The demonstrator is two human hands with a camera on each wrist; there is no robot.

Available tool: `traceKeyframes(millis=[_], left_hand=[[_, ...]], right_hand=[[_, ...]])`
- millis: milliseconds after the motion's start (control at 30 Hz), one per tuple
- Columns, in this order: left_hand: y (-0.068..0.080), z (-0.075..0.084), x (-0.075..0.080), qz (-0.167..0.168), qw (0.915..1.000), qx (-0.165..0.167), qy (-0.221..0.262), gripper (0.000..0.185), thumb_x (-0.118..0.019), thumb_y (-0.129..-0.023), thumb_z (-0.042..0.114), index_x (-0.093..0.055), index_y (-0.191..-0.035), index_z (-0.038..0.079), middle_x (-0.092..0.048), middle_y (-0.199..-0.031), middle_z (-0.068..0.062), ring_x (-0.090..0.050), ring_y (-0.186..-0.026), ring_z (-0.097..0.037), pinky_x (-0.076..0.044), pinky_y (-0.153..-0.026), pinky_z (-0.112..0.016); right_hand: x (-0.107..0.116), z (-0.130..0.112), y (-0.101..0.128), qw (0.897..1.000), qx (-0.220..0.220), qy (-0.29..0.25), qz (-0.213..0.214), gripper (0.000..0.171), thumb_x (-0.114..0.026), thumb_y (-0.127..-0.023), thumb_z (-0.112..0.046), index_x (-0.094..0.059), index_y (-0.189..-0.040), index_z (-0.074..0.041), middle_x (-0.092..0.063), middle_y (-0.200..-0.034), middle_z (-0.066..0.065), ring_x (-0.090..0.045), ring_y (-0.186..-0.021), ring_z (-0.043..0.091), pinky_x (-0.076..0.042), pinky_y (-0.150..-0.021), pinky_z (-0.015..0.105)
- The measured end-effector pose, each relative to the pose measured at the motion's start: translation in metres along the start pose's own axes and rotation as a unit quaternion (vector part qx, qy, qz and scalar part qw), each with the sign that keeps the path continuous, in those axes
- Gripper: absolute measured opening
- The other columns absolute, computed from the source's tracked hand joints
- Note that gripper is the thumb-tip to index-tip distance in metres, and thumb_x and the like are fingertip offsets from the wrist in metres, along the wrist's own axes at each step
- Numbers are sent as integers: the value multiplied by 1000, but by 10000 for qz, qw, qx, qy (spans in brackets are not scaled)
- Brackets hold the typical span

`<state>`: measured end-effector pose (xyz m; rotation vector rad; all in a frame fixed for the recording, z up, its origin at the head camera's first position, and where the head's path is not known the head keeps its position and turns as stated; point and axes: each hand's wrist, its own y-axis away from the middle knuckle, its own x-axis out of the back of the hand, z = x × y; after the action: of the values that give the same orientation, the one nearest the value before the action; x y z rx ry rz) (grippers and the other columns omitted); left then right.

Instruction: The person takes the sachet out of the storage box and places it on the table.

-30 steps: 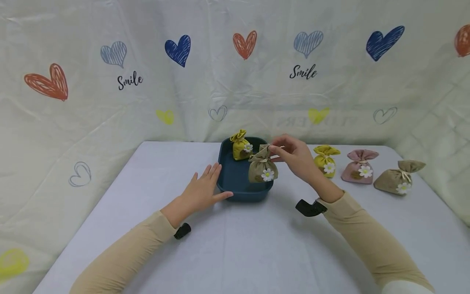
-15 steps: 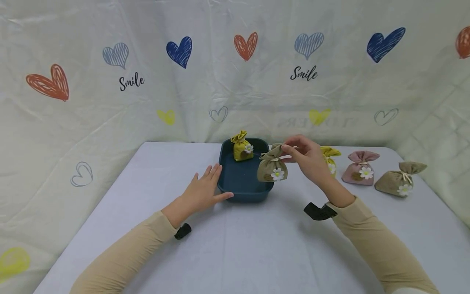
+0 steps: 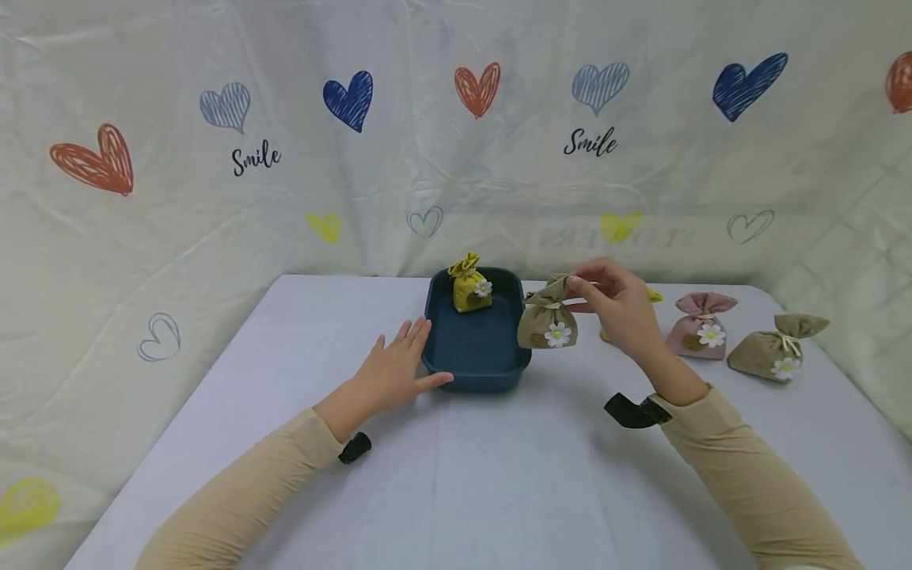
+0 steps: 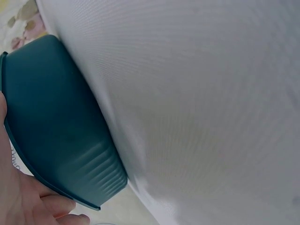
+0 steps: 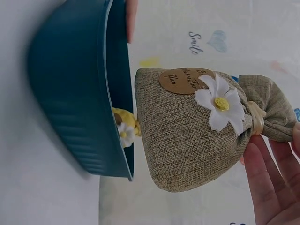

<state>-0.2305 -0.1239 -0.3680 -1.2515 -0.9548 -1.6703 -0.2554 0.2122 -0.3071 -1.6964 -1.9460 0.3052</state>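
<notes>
Beige burlap pouch (image 3: 547, 326): hangs neck uppermost, clear of the white tablecloth (image 3: 484, 475), at the right rim of the blue-green basin (image 3: 473, 380). Held at the gathered cloth beyond the tie (image 5: 256, 118), pinched between thumb and fingers of the right hand (image 3: 618, 310). Overlaps the basin's right edge as seen from the head; contact with the rim not determinable. Bears a white flower (image 5: 220, 101) with yellow centre and a brown oval tag (image 5: 180, 81), lettering partly covered by petals.

Noted at the basin's left rim: left hand (image 3: 388, 370), fingers straight and spread against the side, thumb towards the near end, grasping nothing.

Noted inside the basin, far left: yellow pouch (image 3: 466, 291), upright, also with a white flower.

Noted to the right of the basin, left to right: second yellow pouch (image 3: 654, 295), mostly hidden behind the right hand; pink pouch (image 3: 685, 332), upright; second beige pouch (image 3: 758, 355), neck tilted right.

Noted at the far side: pale backdrop (image 3: 456, 166), printed with hearts and "Smile".
</notes>
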Motion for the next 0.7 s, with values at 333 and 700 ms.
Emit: traceKeyframes(millis=[333, 700], left_hand=[[-1, -1, 0, 0, 10000, -5, -52, 104, -51, -96, 72, -10, -165, 6, -11, -171, -11, -10, -156, -32, -15, -118, -66], [2, 0, 1, 44, 10000, -40, -45, 102, -51, -97, 70, -12, -165, 5, -12, -170, -11, -11, -156, -32, -15, -118, -66]], right_hand=[[12, 7, 5, 9996, -116, 87, 234, 15, -62, -104, -6, -61, -108, 9, -69, -95, -5, -72, -87, 8, -60, -72, 27], [27, 9, 14, 9985, -342, -239, 366, 3, -63, -102, -4, -67, -103, -5, -70, -93, -4, -73, -84, 8, -60, -71, 25]])
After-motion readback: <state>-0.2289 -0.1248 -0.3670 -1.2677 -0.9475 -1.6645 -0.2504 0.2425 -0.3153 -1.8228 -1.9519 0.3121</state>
